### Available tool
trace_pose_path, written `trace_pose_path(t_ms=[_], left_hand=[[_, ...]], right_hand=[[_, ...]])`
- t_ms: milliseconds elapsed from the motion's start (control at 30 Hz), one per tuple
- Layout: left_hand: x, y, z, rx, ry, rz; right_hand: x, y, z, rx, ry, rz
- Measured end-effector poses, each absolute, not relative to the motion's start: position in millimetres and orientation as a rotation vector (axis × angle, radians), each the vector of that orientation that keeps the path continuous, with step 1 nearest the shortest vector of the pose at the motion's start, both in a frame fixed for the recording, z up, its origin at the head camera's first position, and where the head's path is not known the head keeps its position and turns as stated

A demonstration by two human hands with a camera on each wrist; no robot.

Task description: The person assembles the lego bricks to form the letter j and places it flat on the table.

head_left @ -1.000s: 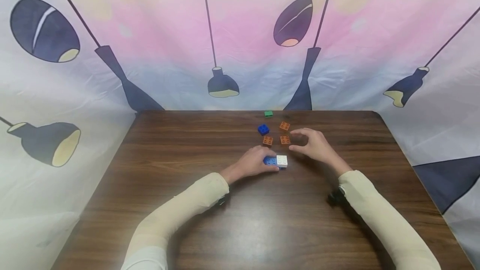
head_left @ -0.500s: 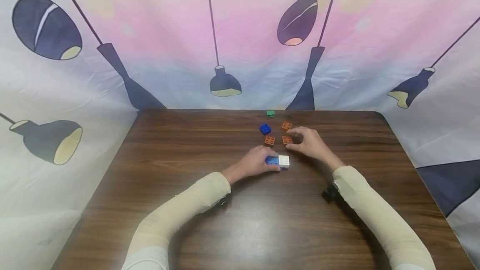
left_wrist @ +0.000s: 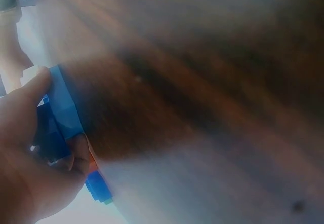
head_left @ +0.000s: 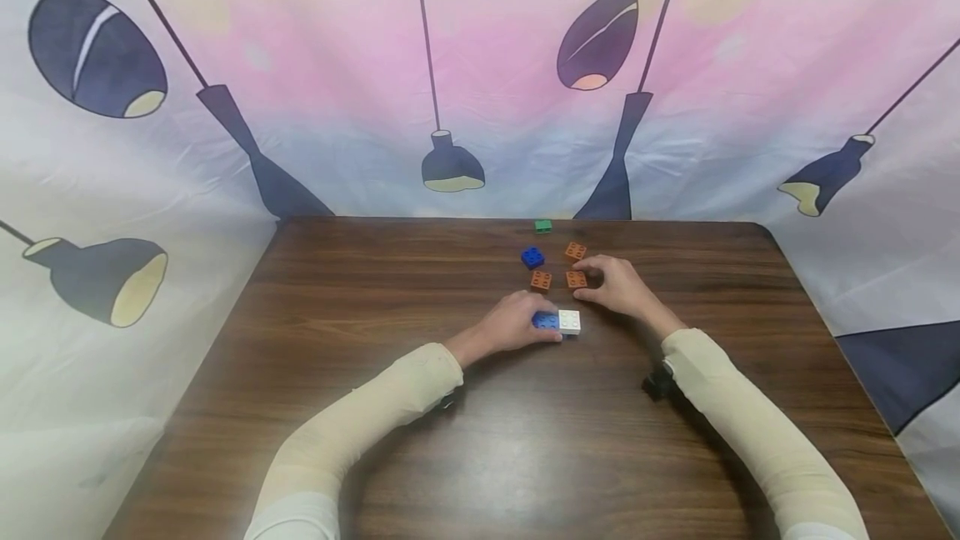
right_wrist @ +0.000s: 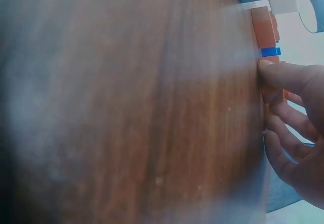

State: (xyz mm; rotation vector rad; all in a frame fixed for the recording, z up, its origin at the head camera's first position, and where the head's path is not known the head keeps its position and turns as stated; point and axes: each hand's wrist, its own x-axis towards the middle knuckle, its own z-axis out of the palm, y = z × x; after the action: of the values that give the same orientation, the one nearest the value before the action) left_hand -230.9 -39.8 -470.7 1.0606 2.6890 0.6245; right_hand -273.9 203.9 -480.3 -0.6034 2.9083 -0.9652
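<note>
My left hand (head_left: 510, 323) grips a blue toy building brick (head_left: 546, 321) low on the table, thumb on the near side and fingers on the far side. At its right end a white brick (head_left: 569, 321) sits on top of blue. The left wrist view shows a long light-blue brick (left_wrist: 66, 105) below a darker blue one (left_wrist: 49, 133), partly hidden by the fingers. To the right, my right hand (head_left: 618, 286) pinches an orange brick (head_left: 575, 279) between thumb and index finger. That brick is still down at table level; the right wrist view shows the thumb (right_wrist: 268, 67) against it.
Beyond the hands lie two more orange bricks, one at the left (head_left: 541, 280) and one farther back (head_left: 575, 251). A dark-blue brick (head_left: 532, 257) and a green brick (head_left: 543, 226) stand near the table's (head_left: 420, 457) back edge. A printed cloth (head_left: 337, 65) hangs behind.
My right hand has moved left, from beside the nearer right-hand orange brick to around it, and its fingers have closed in. The left hand keeps its grip on the blue brick.
</note>
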Motion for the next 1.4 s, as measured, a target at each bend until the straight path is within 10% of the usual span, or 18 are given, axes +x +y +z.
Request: trace_pose_path(t_ms=[1400], left_hand=[[-235.1,-39.4,-472.6,1.089,2.664,0.648]], right_hand=[[-237.1,202.6,-441.4,-0.668,2.939,-1.012]])
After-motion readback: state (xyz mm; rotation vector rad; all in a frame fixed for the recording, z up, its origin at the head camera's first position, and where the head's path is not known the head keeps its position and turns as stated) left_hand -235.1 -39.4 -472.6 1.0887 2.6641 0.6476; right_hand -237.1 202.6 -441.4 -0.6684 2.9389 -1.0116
